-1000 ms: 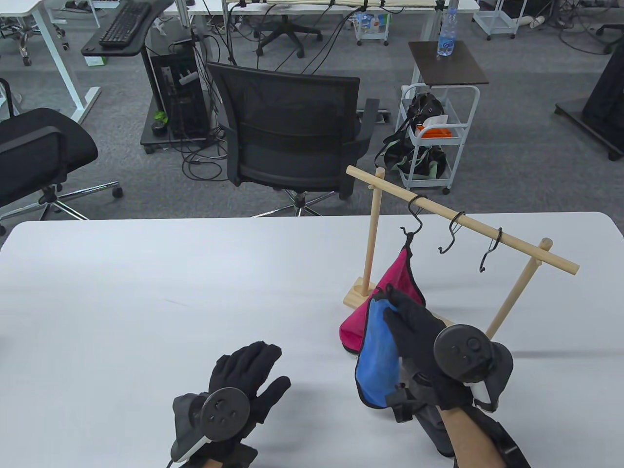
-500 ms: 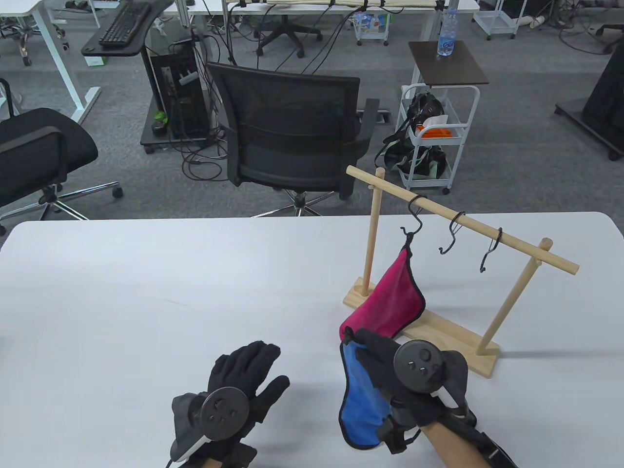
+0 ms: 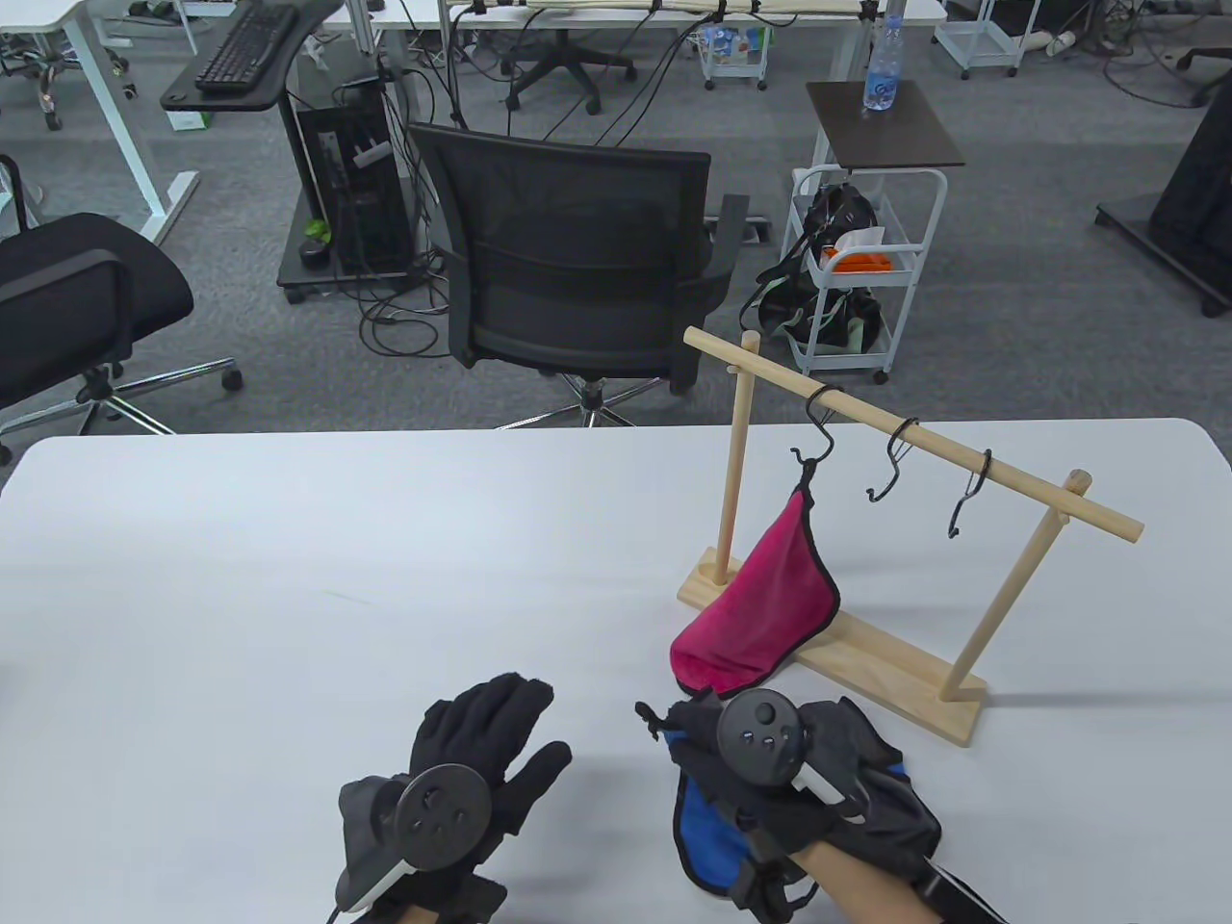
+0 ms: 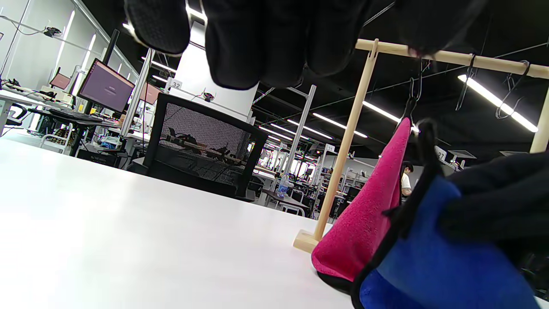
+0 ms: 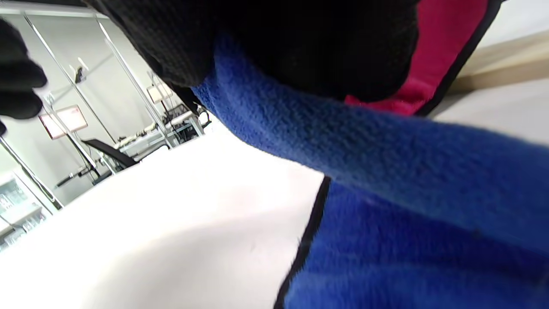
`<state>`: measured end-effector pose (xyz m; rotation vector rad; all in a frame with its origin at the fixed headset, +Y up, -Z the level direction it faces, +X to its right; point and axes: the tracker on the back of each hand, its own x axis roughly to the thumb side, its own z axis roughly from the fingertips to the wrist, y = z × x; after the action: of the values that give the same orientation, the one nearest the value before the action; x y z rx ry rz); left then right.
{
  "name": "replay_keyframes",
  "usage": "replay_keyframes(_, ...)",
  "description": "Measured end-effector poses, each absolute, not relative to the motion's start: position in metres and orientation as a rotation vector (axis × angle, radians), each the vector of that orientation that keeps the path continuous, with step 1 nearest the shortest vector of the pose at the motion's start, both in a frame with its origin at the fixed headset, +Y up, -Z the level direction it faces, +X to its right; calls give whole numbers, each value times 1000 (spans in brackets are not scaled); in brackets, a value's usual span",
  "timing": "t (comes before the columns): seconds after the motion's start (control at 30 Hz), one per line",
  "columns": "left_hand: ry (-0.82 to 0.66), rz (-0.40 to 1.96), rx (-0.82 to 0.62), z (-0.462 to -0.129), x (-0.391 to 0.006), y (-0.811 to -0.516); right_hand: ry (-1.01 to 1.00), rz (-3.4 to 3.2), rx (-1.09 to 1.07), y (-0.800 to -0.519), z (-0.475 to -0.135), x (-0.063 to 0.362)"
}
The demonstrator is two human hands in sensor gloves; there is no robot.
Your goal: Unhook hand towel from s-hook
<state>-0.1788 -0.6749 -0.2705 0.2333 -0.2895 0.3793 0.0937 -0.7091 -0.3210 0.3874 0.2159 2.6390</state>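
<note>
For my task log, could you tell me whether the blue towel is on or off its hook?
Off: the right hand holds the blue towel down at the table.

The right hand [image 3: 770, 770] has carried the blue fleece towel with black trim [image 3: 707, 837] away from the wooden rack [image 3: 837, 645], down onto the white bench [image 3: 289, 577].

I record an open-plan office or lab floor. Grey carpet [image 3: 1011, 289] runs beneath white height-adjustable desks [image 3: 87, 58]. A black mesh swivel chair [image 3: 577, 260] faces my white table [image 3: 289, 558]. A black keyboard [image 3: 245, 43], a black tower computer [image 3: 351, 188] with trailing cables, and a white wheeled trolley [image 3: 861, 274] stand nearby.
</note>
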Motion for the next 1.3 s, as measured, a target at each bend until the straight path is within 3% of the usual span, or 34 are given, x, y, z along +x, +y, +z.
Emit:
replay_keyframes(0.37, -286, 379, 235, -271, -180, -675, 490, 2658, 409, -752, -326, 73)
replay_keyframes(0.7, -289, 374, 227, -271, -179, -675, 500, 2643, 412, -755, -326, 75)
replay_keyframes(0.87, -290, 373, 225, -271, -179, -675, 448, 2646, 423, -745, -325, 77)
replay_keyframes(1.3, -293, 374, 221, -271, -178, -675, 208, 2681, 434, -686, -326, 90)
